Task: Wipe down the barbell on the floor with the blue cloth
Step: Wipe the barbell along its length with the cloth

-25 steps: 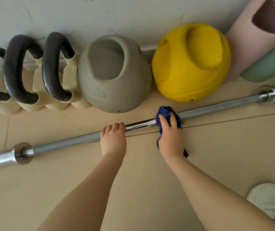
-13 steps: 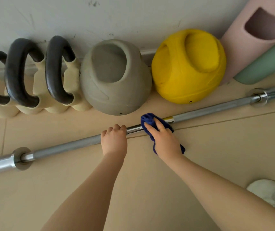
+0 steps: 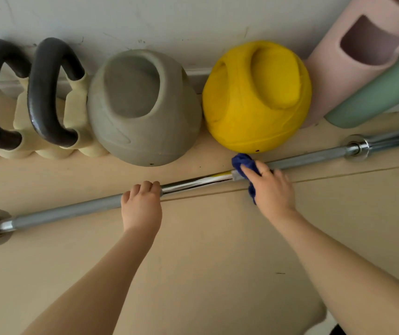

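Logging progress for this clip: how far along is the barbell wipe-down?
Mid-job. In hand: the right hand presses the blue cloth onto the barbell near its middle, while the left hand grips the bar. Possibly done: the shiny stretch between the hands, though cleanliness can't be judged. Left, as far as visible: the duller lengths toward both collars and the sleeves.

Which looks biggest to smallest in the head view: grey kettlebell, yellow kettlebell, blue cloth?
1. grey kettlebell and yellow kettlebell: they look about alike, so no ranking between them.
2. blue cloth, smallest by far, though the right hand partly hides it.
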Demonstrator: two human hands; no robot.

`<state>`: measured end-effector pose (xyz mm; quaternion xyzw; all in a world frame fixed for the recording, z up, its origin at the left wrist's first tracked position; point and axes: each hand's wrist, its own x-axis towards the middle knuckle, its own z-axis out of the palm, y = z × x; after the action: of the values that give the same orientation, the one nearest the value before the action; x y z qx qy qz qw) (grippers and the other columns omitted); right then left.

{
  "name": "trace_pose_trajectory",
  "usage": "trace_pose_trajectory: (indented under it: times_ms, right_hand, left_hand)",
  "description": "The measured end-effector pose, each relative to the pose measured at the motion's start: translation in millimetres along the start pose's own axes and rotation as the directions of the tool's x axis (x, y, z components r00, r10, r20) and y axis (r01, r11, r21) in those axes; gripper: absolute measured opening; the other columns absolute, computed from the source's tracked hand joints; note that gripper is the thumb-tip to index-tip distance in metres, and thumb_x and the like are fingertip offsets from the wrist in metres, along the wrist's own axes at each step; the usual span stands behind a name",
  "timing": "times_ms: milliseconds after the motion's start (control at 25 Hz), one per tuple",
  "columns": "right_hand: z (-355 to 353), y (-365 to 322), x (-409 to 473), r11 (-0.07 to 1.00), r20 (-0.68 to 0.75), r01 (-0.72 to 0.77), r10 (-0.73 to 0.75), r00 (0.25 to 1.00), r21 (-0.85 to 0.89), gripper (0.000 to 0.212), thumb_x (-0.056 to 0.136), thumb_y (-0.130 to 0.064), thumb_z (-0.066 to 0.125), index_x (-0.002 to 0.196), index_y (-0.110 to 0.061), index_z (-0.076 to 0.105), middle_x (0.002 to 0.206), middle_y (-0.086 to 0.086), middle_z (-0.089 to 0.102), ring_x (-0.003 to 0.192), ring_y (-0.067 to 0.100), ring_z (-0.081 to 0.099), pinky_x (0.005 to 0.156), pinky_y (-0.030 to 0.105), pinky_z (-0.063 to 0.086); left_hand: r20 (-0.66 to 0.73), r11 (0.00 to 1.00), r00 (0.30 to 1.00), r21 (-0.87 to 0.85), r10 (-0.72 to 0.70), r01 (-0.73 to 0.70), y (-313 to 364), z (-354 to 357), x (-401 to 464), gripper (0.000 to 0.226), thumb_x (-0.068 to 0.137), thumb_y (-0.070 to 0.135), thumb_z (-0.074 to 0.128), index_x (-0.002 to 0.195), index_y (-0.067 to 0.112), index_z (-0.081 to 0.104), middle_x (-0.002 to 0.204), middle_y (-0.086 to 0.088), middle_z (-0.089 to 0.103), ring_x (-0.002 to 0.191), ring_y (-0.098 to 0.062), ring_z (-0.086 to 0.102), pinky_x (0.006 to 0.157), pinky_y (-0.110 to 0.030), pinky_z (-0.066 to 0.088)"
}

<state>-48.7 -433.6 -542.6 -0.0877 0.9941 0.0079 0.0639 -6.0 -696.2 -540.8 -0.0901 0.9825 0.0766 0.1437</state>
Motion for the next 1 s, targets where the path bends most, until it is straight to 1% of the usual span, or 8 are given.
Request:
trace_pose_trajectory:
  times_ms: [80, 160, 240, 360, 560, 680, 840, 1000]
  right_hand:
    - [-1.5, 34.4, 10.9, 0.949, 0.031, -0.315, 0.314, 0.949, 0.024, 0.052, 0.084, -0.009, 0.058, 0.133, -0.024, 0.047, 0.135, 0.013, 0.049, 0.092, 0.042, 0.054, 0.075, 0.041, 0.041]
    - [-1.8, 26.7, 12.3, 0.899, 0.051, -0.42, 0.417, 0.907, 0.126, 0.053, 0.085, -0.007, 0.052, 0.135, -0.024, 0.043, 0.136, 0.013, 0.045, 0.098, 0.043, 0.053, 0.075, 0.041, 0.042]
    - [-1.9, 0.0, 6.0, 0.947, 0.1, -0.234, 0.217, 0.971, 0.221, 0.057, 0.084, -0.006, 0.051, 0.137, -0.024, 0.042, 0.14, 0.01, 0.042, 0.1, 0.041, 0.054, 0.076, 0.04, 0.046]
    - [-4.7, 0.2, 1.2, 0.984, -0.004, 0.08, -0.08, 0.997, 0.16, 0.059, 0.066, -0.009, 0.075, 0.121, -0.025, 0.06, 0.123, 0.005, 0.061, 0.073, 0.032, 0.061, 0.054, 0.033, 0.051]
    - [-8.2, 62.9, 20.0, 0.993, -0.062, 0.091, -0.095, 0.994, -0.075, 0.028, 0.068, -0.018, 0.063, 0.094, -0.023, 0.07, 0.084, 0.005, 0.066, 0.05, 0.027, 0.056, 0.035, 0.024, 0.039]
    - [-12.7, 101.9, 24.6, 0.994, -0.004, 0.013, -0.014, 1.0, -0.11, 0.038, 0.074, -0.014, 0.043, 0.102, -0.018, 0.068, 0.1, 0.009, 0.066, 0.059, 0.032, 0.058, 0.043, 0.03, 0.046]
    - [-18.7, 161.9, 27.5, 0.985, 0.122, -0.136, 0.148, 0.981, -0.103, 0.049, 0.085, -0.01, 0.048, 0.133, -0.021, 0.046, 0.139, 0.008, 0.043, 0.098, 0.036, 0.054, 0.072, 0.041, 0.048]
    - [-23.9, 189.4, 30.5, 0.956, 0.179, -0.293, 0.293, 0.939, -0.031, 0.057, 0.09, -0.013, 0.048, 0.141, -0.03, 0.031, 0.149, 0.005, 0.029, 0.108, 0.039, 0.051, 0.083, 0.042, 0.046]
  left_hand:
    - [-0.007, 1.0, 1.0, -0.017, -0.004, 0.003, 10.0, -0.2, -1.6, 0.058, 0.081, -0.005, 0.046, 0.136, 0.014, 0.041, 0.136, -0.006, 0.048, 0.127, -0.03, 0.038, 0.1, -0.04, 0.033]
    - [-0.071, 0.977, 0.977, -0.055, 0.201, -0.205, 42.4, -1.1, -4.1, 0.068, 0.072, -0.009, 0.055, 0.134, 0.015, 0.044, 0.14, -0.002, 0.049, 0.128, -0.032, 0.043, 0.098, -0.044, 0.039]
    - [-0.116, 0.915, 0.914, -0.066, 0.389, -0.398, 82.1, 8.7, -1.6, 0.068, 0.059, -0.011, 0.068, 0.123, 0.011, 0.058, 0.125, -0.006, 0.062, 0.111, -0.034, 0.059, 0.085, -0.045, 0.05]
    - [-0.082, 0.895, 0.917, -0.2, 0.389, -0.398, 130.8, 8.8, 6.6, 0.058, 0.066, -0.006, 0.066, 0.122, 0.008, 0.057, 0.121, -0.01, 0.063, 0.11, -0.033, 0.059, 0.089, -0.044, 0.048]
    - [-0.086, 0.879, 0.883, -0.089, 0.461, -0.468, 176.4, 17.3, 16.6, 0.065, 0.049, -0.004, 0.071, 0.111, 0.012, 0.064, 0.106, -0.008, 0.069, 0.089, -0.03, 0.067, 0.076, -0.037, 0.053]
    - [-0.065, 0.901, 0.902, -0.062, 0.426, -0.43, 183.1, 17.6, 18.0, 0.068, 0.051, -0.006, 0.074, 0.115, 0.014, 0.063, 0.106, -0.011, 0.069, 0.09, -0.032, 0.066, 0.076, -0.04, 0.054]
    - [-0.075, 0.916, 0.913, 0.035, 0.4, -0.399, 188.9, 16.1, 21.7, 0.063, 0.044, -0.009, 0.076, 0.103, 0.013, 0.069, 0.092, -0.012, 0.07, 0.074, -0.033, 0.066, 0.062, -0.039, 0.055]
    - [-0.074, 0.919, 0.916, 0.054, 0.394, -0.391, 192.9, 13.6, 25.7, 0.057, 0.046, -0.011, 0.077, 0.098, 0.011, 0.071, 0.086, -0.014, 0.071, 0.069, -0.034, 0.065, 0.056, -0.039, 0.054]
